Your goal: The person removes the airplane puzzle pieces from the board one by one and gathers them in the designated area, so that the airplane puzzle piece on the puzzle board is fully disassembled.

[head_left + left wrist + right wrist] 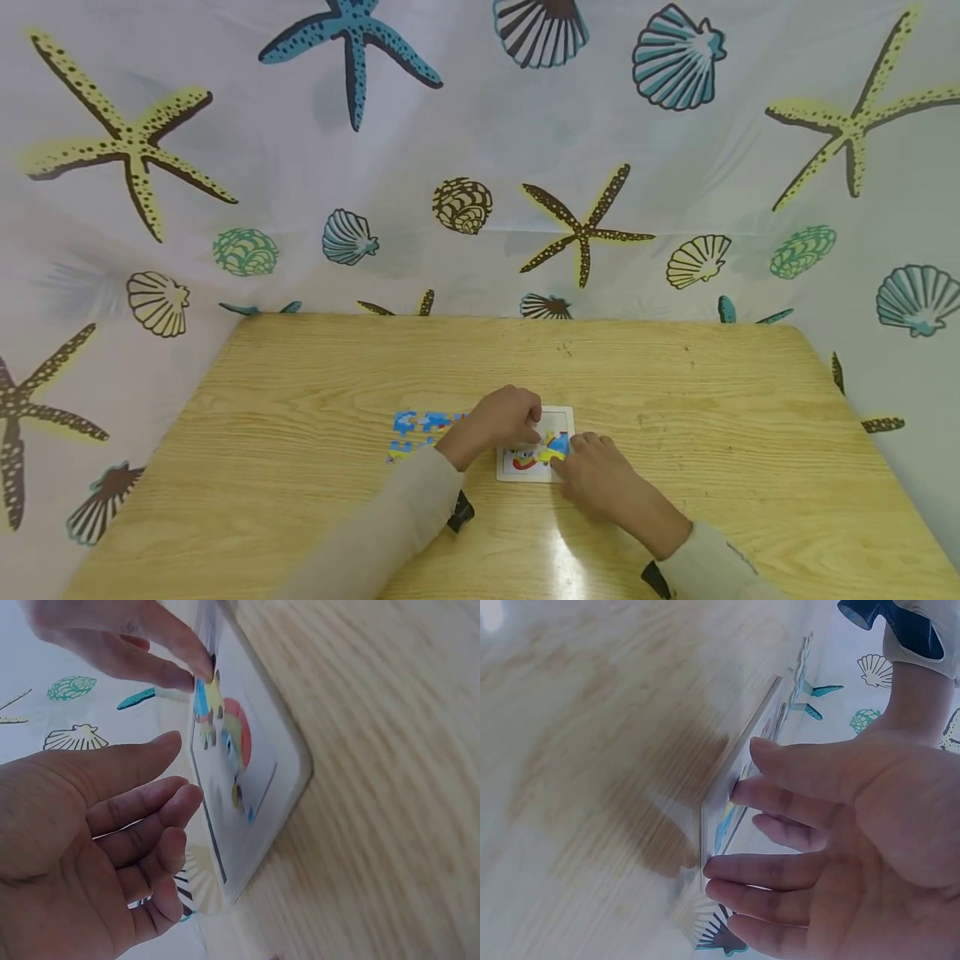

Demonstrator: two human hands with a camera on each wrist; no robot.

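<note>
A white-bordered puzzle board [557,418] lies on the table, with a few joined pieces [557,447] in yellow, blue and red on it. My left hand [510,415] is above the board's left part; in the left wrist view its fingers bend loosely with nothing between them. My right hand [600,477] is at the board's right edge. Its fingertips [202,669] press on the yellow and blue pieces in the left wrist view. Seen from the right wrist, other fingers of the right hand [840,832] rest along the board's edge. Part of the picture is hidden behind the left hand.
Loose blue and yellow puzzle pieces [405,423] lie left of the board, partly covered by the left forearm. The wooden table [300,375] meets a hanging cloth [420,258] printed with starfish and shells at its back and sides.
</note>
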